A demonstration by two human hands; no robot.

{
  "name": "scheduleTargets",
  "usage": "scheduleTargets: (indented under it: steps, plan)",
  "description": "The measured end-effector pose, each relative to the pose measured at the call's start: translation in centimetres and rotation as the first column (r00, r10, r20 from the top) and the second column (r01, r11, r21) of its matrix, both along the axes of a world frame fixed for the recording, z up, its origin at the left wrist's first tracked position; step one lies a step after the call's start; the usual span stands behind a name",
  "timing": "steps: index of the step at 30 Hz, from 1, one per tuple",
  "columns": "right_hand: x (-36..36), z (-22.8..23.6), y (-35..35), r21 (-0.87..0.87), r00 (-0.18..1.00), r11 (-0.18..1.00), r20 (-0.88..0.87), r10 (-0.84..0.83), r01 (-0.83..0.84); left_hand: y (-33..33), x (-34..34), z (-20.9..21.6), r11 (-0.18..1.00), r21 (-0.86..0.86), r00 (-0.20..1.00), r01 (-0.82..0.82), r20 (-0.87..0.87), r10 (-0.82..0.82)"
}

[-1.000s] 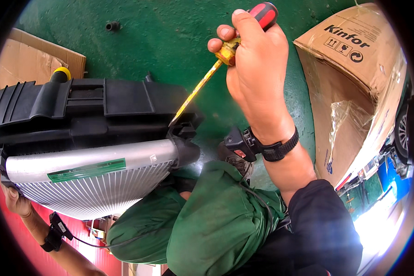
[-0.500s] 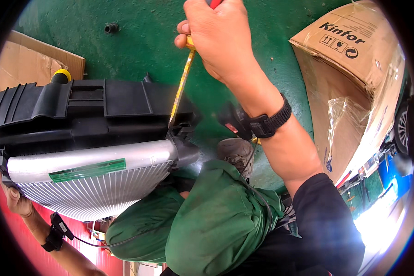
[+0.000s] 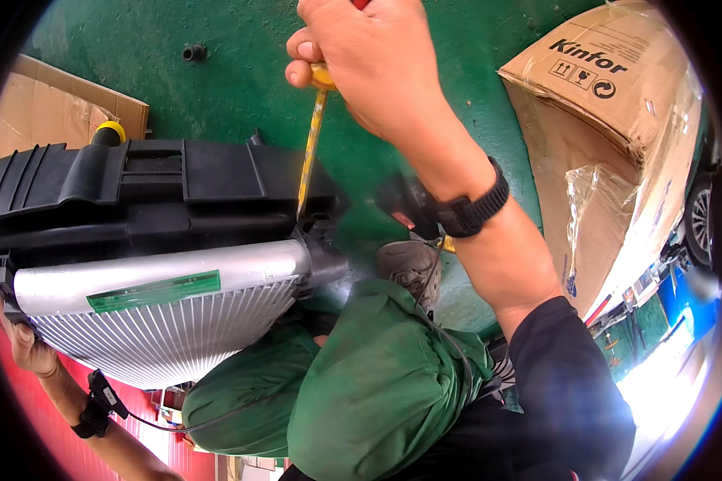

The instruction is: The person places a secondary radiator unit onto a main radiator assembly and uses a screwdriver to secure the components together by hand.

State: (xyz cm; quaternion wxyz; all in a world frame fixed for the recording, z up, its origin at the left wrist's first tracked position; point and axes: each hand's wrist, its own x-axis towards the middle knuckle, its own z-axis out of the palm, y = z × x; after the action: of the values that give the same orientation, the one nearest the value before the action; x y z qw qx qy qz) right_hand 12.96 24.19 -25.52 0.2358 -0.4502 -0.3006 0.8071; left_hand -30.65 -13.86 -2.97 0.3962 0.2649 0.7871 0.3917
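My right hand (image 3: 377, 60) is closed round the handle of a long screwdriver (image 3: 311, 148) with a yellow-patterned shaft. Its tip points down into the black plastic bracket at the right end of a silver radiator (image 3: 257, 261); the exact contact is too dark to make out. The radiator has a rounded top tank, fine fins and a green label (image 3: 152, 291). Behind it runs a black plastic shroud (image 3: 225, 170). At the far left, my left hand (image 3: 30, 349) grips the radiator's left end by its black end piece, the fingers partly hidden behind it.
A large cardboard box (image 3: 569, 136) stands on the right, and flat cardboard (image 3: 56, 104) lies at the left. On the green floor is a small black pipe fitting (image 3: 193, 52). My green-clad knees (image 3: 377, 377) are close against the radiator. A car wheel (image 3: 699, 224) shows far right.
My right hand has shifted slightly left, bringing the screwdriver more upright with its tip at nearly the same place. The left hand keeps its hold.
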Motion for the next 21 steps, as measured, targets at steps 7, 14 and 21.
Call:
scheduleTargets:
  steps: [7, 14, 21]
  plan:
    - [3.2, 0.4, 1.4, 0.0, 0.94, 0.948, -0.129, -0.315, 0.317, 0.2, -0.6, -0.3, 0.999, -0.022, 0.999, 0.029, 0.042, -0.028]
    - [11.0, 0.5, -0.6, 0.563, 0.727, 0.664, 0.685, -0.041, -0.493, 4.9, 3.8, -1.8, 0.994, -0.091, 0.997, 0.052, 0.067, -0.046]
    - [13.8, 0.0, -6.7, 0.759, 0.779, 0.222, 0.627, 0.008, -0.613, 7.5, 6.8, -3.2, 0.995, -0.097, 0.999, 0.033, 0.0, -0.033]
